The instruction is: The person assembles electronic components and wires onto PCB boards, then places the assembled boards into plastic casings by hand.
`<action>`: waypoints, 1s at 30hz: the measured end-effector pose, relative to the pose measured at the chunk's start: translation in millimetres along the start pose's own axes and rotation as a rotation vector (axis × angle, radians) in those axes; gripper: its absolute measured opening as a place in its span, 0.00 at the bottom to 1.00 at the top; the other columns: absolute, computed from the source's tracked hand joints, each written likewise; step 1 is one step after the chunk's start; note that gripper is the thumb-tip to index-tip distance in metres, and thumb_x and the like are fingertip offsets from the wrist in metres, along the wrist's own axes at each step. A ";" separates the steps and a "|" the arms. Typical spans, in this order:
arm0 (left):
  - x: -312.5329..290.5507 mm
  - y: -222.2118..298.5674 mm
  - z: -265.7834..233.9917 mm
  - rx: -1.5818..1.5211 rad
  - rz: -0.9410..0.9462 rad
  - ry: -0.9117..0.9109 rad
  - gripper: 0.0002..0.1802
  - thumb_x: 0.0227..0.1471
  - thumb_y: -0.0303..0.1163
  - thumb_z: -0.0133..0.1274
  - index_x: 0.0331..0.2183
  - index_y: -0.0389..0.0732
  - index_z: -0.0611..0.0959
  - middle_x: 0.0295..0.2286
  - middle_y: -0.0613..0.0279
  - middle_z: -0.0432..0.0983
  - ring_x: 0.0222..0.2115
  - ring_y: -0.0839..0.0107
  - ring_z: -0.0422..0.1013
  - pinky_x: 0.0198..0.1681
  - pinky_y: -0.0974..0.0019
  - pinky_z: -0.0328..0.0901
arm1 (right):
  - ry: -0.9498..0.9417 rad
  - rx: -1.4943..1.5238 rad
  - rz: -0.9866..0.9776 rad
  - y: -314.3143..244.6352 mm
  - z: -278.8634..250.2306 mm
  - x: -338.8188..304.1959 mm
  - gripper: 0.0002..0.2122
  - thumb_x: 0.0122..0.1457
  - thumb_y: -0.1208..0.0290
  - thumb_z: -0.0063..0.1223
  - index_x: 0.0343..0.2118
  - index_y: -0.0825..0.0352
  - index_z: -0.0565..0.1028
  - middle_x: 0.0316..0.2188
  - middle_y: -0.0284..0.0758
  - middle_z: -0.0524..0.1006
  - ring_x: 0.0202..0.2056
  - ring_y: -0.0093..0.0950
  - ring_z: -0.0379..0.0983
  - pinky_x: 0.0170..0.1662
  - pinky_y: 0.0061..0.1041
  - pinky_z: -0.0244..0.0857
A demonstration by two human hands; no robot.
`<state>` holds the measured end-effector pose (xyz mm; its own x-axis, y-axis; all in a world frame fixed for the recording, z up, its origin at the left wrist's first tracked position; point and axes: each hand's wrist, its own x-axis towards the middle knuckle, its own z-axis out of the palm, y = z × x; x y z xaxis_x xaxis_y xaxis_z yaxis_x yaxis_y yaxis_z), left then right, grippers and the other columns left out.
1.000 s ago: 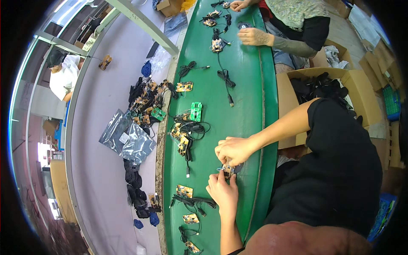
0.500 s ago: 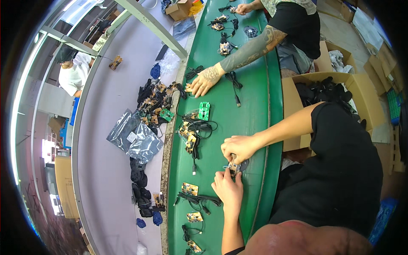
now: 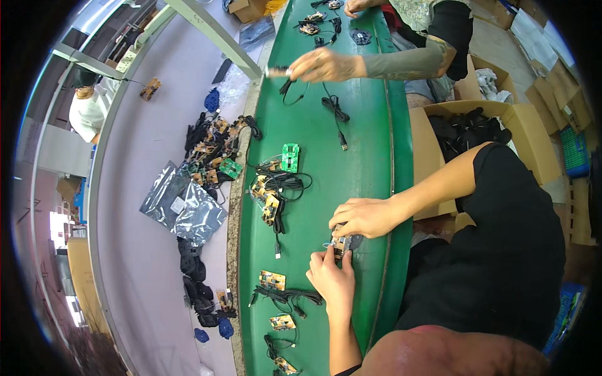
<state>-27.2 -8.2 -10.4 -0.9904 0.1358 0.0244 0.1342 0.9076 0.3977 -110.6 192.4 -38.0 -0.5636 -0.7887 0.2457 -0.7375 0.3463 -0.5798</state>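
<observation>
A small tan circuit board (image 3: 342, 244) lies on a dark rounded plastic base (image 3: 355, 241) on the green belt, between my two hands. My left hand (image 3: 331, 281) pinches the board's near edge between thumb and fingers. My right hand (image 3: 365, 217) is bent over its far end, fingertips pressed down on it; they partly hide the board. A short light-blue wire loop (image 3: 327, 244) sticks out on the left. To the left lies a cluster of tan boards (image 3: 269, 207) with black cables, and a green board (image 3: 290, 158) beside it.
Nearer me are more boards (image 3: 272, 280) with cables. A co-worker's hand (image 3: 323, 64) holds a board over the belt's far part. On the pale table left lie a silvery bag (image 3: 183, 203), piled boards (image 3: 213, 147) and black shells (image 3: 194, 266). Cardboard boxes (image 3: 533, 135) stand right.
My right hand has gone from an upright pinch to lying flatter over the board. The co-worker's hand has risen from the belt with a board. The whole view has shifted slightly.
</observation>
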 end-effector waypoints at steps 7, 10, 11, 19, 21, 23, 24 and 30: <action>1.6 -2.9 -3.2 -0.021 -0.058 -0.008 0.24 0.45 0.38 0.68 0.42 0.35 0.85 0.33 0.59 0.73 0.37 0.59 0.71 0.42 0.58 0.60 | -0.154 0.028 0.047 0.1 -6.8 11.6 0.18 0.56 0.74 0.58 0.52 0.63 0.76 0.52 0.39 0.72 0.53 0.34 0.69 0.51 0.38 0.63; 1.0 -4.8 5.0 -0.015 -0.007 0.026 0.23 0.45 0.39 0.68 0.42 0.36 0.86 0.32 0.60 0.73 0.36 0.59 0.71 0.42 0.57 0.60 | 0.027 0.258 -0.092 19.1 -24.6 20.5 0.18 0.56 0.75 0.57 0.50 0.65 0.73 0.52 0.42 0.72 0.53 0.36 0.69 0.51 0.40 0.64; 2.8 -2.5 6.1 -0.006 -0.011 0.013 0.22 0.45 0.39 0.67 0.41 0.37 0.86 0.32 0.60 0.73 0.36 0.60 0.71 0.42 0.57 0.60 | 0.201 0.225 -0.078 -5.7 -73.4 38.0 0.13 0.57 0.76 0.54 0.45 0.67 0.70 0.47 0.43 0.73 0.48 0.36 0.71 0.49 0.40 0.65; -5.6 -12.7 3.7 0.009 0.000 0.049 0.21 0.46 0.40 0.67 0.41 0.37 0.86 0.33 0.60 0.75 0.38 0.60 0.71 0.42 0.58 0.60 | 1.025 0.329 -0.040 -16.2 -228.7 81.9 0.14 0.61 0.67 0.51 0.48 0.68 0.73 0.33 0.36 0.80 0.35 0.26 0.76 0.42 0.28 0.71; -1.5 -12.8 5.9 -0.009 0.004 0.072 0.22 0.46 0.40 0.67 0.41 0.37 0.86 0.33 0.60 0.74 0.38 0.60 0.71 0.42 0.58 0.60 | 0.740 0.321 0.021 -13.1 -154.1 71.1 0.12 0.61 0.70 0.54 0.44 0.69 0.78 0.30 0.32 0.79 0.31 0.22 0.75 0.38 0.24 0.70; 0.3 1.4 4.3 -0.026 0.049 0.040 0.24 0.46 0.40 0.67 0.43 0.37 0.85 0.33 0.61 0.73 0.38 0.60 0.70 0.41 0.57 0.59 | 0.395 0.201 0.137 -2.8 -100.9 29.6 0.14 0.59 0.69 0.56 0.47 0.67 0.78 0.37 0.36 0.79 0.39 0.30 0.76 0.46 0.30 0.69; -0.5 4.3 2.4 -0.032 0.054 0.055 0.24 0.45 0.38 0.67 0.44 0.37 0.84 0.33 0.61 0.73 0.38 0.60 0.70 0.40 0.58 0.59 | 0.221 0.136 0.207 -2.5 -78.0 13.9 0.15 0.59 0.69 0.57 0.48 0.67 0.78 0.43 0.38 0.78 0.44 0.34 0.75 0.50 0.33 0.67; 2.1 -1.1 5.3 -0.072 0.024 0.100 0.24 0.44 0.36 0.68 0.43 0.36 0.84 0.34 0.61 0.74 0.38 0.61 0.70 0.41 0.59 0.59 | 0.117 -0.008 0.105 15.1 -6.6 -21.1 0.17 0.57 0.68 0.59 0.49 0.66 0.78 0.54 0.39 0.71 0.58 0.38 0.64 0.62 0.42 0.53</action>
<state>-29.3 -6.8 -15.6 -0.9856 0.1134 0.1251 0.1590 0.8734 0.4604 -112.3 217.7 -46.9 -0.6773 -0.6831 0.2734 -0.6748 0.4286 -0.6008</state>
